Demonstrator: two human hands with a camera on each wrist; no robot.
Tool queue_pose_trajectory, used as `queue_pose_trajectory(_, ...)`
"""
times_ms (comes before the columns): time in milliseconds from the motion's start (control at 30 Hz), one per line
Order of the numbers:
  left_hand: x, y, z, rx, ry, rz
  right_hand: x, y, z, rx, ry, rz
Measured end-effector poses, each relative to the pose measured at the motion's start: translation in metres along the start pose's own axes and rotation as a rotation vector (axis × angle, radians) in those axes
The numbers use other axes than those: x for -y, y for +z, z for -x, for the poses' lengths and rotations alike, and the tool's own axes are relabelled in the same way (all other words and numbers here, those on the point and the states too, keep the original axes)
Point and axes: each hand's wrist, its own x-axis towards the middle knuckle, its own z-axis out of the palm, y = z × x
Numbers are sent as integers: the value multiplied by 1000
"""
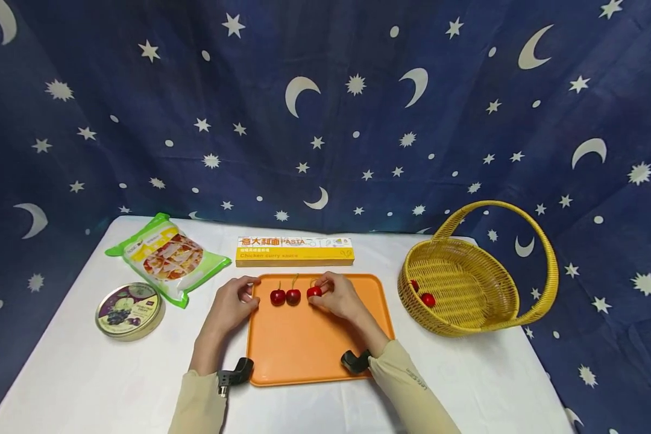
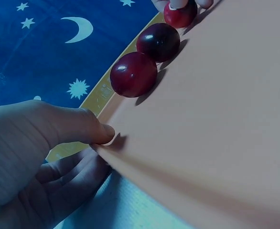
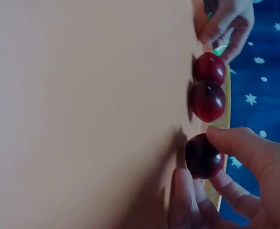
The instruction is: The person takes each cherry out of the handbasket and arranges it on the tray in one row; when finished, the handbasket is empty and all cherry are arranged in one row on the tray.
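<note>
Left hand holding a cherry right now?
No, the left hand pinches a corner of the orange tray, and the nearest cherry lies apart from its fingers.

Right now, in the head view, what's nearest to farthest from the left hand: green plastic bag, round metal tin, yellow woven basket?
1. Green plastic bag: left, toward the back.
2. Round metal tin: farther left.
3. Yellow woven basket: far right.

Landmark: orange tray (image 1: 298,349) | I could pass over its middle, between the forearms (image 1: 208,355) | along its far edge I'm blocked by 2 cherries (image 1: 278,296) and the right hand (image 1: 339,296) pinching 1 more, pasta box (image 1: 295,253) beyond | left hand (image 1: 232,305) grips its far-left corner | right of it: open table (image 1: 466,374), then basket (image 1: 431,314), handle (image 1: 551,265) raised
</note>
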Motion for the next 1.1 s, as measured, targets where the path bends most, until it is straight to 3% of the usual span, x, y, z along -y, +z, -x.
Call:
queue_pose_trajectory(167,-2,-2,0,6,-10,7,-1,6,-1,2,-35,-11)
queue_pose_trajectory(700,-2,0,0,23,-36,21,-2,2,1,58,3,-5)
queue_pose_trajectory(933,-2,0,-1,22,-32,14,-4,4,0,37,1,24)
queue_pose_trajectory(1100,1,-1,-1,18,-30,8,-5,1,-2,45,11,-13)
